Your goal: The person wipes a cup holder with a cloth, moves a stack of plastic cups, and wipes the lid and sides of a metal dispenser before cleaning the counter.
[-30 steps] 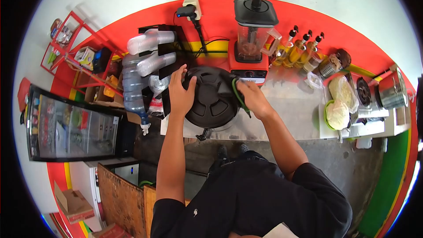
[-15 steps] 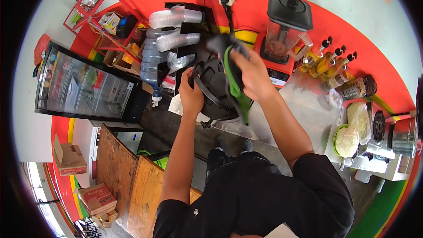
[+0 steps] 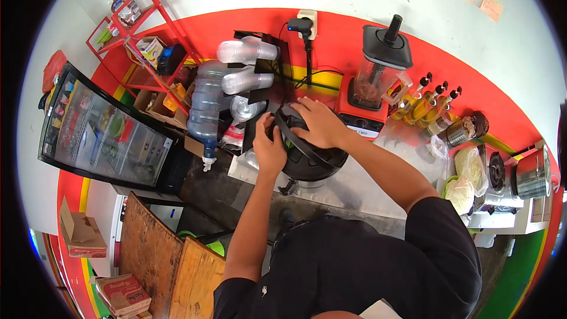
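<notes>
In the head view, a round black dispenser (image 3: 313,169) is stood on the pale metal counter (image 3: 384,180), at the left part of its near edge. Its broad lid (image 3: 322,161) is dark and dull, with soft highlights along the near rim. A black carrying handle (image 3: 284,123) is arched over the top, slanting from far left to near right. Below the rim, a strip of shiny metal body (image 3: 310,184) is exposed, and a small black tap (image 3: 286,188) is set at the near left. A small green patch (image 3: 287,143) is seen on the lid between the hands, too covered to be identified.

The left hand (image 3: 270,149) is placed at the lid's left side, its fingers bent beside the handle; whether the handle is grasped cannot be told. The right hand (image 3: 319,124) is laid over the far part of the lid, fingers extended and spread; whether anything is held beneath the palm cannot be told.

Stacked clear plastic cups (image 3: 245,81) are kept to the far left of the dispenser, and a red-based blender (image 3: 381,74) is placed to its far right.
</notes>
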The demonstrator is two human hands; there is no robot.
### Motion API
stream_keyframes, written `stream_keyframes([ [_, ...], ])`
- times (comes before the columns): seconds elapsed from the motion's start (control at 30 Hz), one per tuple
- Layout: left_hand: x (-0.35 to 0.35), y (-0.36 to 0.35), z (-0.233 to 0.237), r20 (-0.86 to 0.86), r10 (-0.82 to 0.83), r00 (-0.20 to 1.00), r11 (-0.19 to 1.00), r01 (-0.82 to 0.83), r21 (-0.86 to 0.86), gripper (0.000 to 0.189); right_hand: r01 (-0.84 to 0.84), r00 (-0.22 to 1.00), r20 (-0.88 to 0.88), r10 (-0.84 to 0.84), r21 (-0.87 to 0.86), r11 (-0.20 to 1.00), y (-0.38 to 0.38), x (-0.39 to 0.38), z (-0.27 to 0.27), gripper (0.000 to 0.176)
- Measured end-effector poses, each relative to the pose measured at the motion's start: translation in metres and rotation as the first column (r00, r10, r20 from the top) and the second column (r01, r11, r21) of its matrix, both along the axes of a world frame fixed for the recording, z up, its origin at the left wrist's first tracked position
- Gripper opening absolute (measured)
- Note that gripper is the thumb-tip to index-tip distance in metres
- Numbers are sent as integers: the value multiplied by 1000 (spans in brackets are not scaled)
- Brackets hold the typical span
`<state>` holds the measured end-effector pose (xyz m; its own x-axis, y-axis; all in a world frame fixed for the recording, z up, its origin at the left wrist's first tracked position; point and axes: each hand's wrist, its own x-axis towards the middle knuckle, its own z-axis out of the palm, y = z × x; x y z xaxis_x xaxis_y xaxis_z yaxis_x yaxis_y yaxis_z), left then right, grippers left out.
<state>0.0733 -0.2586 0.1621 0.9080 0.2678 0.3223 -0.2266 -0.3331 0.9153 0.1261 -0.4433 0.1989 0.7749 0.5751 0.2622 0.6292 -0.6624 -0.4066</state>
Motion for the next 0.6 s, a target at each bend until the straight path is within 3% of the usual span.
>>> stream_keyframes([
  [0.03, -1, 0, 1, -19, 19, 1000, 999, -19, 30, 38, -3, 1000, 5, 3, 4, 1000, 9, 8, 1, 73],
  [0.1, -2, 2, 2, -4, 22, 1000, 998, -22, 52, 39, 81, 975, -202, -88, -39, 996, 20, 23, 6, 73],
  [0.17, 0, 2, 0, 18, 14, 1000, 996, -15, 89, 42, 60, 974, -218, -62, -20, 998, 22, 38, 14, 68],
  [0.23, 3, 3, -4, 52, 2, 999, 993, -8, 119, 42, -160, 937, -306, 169, 55, 986, 19, 56, 18, 59],
  [0.3, 3, 3, -5, 60, 11, 998, 995, -17, 93, 42, -165, 926, -329, 183, 82, 983, 20, 69, 18, 50],
  [0.4, 0, 2, 0, 20, 15, 1000, 999, -16, 48, 42, -221, 831, -500, 242, 103, 970, 36, 87, 18, 38],
  [0.43, 0, 3, -3, 18, 15, 1000, 998, -16, 53, 42, -227, 832, -496, 250, 107, 968, 40, 88, 15, 38],
  [0.5, 4, 4, -7, 40, 23, 999, 999, -25, 48, 43, -242, 955, -171, 244, 34, 970, 41, 82, 10, 42],
  [0.6, 0, -3, 2, -9, 86, 996, 990, -84, 116, 44, -210, 977, -13, 212, 79, 974, 38, 63, 8, 44],
])
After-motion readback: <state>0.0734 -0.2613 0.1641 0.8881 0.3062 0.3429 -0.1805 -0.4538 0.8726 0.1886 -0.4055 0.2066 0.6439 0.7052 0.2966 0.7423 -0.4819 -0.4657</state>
